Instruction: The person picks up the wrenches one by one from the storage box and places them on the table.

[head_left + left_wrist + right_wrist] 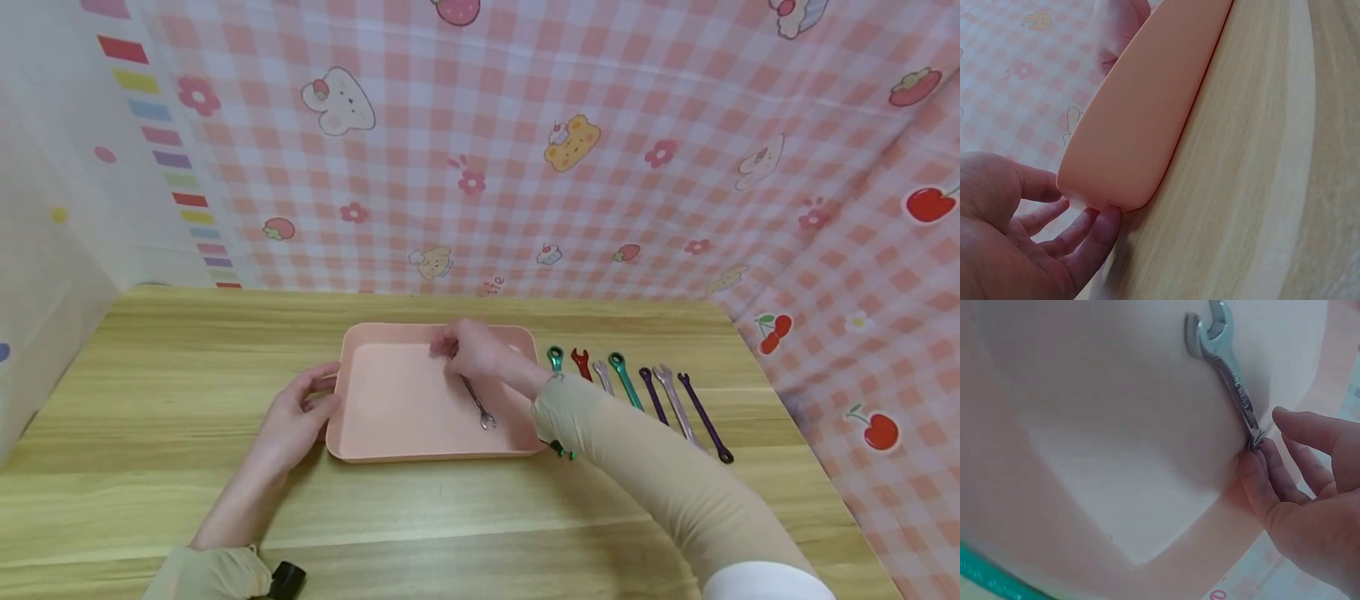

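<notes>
A silver wrench [477,403] lies in the pink tray [397,400], its open-ended head towards the front. My right hand [474,350] is over the tray's back part, at the wrench's far end. In the right wrist view, the fingertips [1254,465] touch that end of the wrench [1235,387], while the thumb stands apart from it. At the tray's left side, my left hand [292,421] rests its fingertips against the outer wall. The left wrist view shows the thumb at the tray's upper edge and the other fingers [1107,225] lower on the wall.
Right of the tray several wrenches lie in a row, among them a red wrench [580,361], a teal wrench [626,379] and a purple wrench [705,417]. My right sleeve [645,458] covers part of the row. A checked cloth [450,167] hangs behind the wooden table [450,525].
</notes>
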Tool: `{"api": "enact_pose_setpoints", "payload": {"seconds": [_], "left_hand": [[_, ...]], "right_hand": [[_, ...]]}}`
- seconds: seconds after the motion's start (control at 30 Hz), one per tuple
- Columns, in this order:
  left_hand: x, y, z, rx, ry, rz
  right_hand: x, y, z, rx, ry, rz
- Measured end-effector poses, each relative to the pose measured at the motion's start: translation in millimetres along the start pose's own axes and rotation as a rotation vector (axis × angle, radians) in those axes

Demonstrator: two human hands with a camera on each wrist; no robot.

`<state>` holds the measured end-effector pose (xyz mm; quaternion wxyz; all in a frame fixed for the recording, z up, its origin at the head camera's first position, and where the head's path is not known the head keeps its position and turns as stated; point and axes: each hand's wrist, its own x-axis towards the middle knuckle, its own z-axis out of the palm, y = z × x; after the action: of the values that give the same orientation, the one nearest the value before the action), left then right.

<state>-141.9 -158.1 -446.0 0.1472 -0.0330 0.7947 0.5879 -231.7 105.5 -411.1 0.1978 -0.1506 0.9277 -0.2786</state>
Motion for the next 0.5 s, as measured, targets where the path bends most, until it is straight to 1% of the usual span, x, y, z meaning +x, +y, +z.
{"api": "enact_pose_setpoints", "payload": {"seconds": [0.17,0.3,0.5], "left_hand": [[0.2,0.3,-0.1,0.001,0.002,0.005],[-0.3,0.4,0.2,-0.003,0.0,0.005],[-0.4,-0.2,-0.2,-0.009,-0.004,0.003]], "right_hand": [[-0.4,-3.0,1.2,-0.079,-0.013,-0.006],[-0.8,-4.9,1.6,-0.068,-0.013,0.017],[-2.5,-8.5,1.0,-0.05,0.006,0.08]]}}
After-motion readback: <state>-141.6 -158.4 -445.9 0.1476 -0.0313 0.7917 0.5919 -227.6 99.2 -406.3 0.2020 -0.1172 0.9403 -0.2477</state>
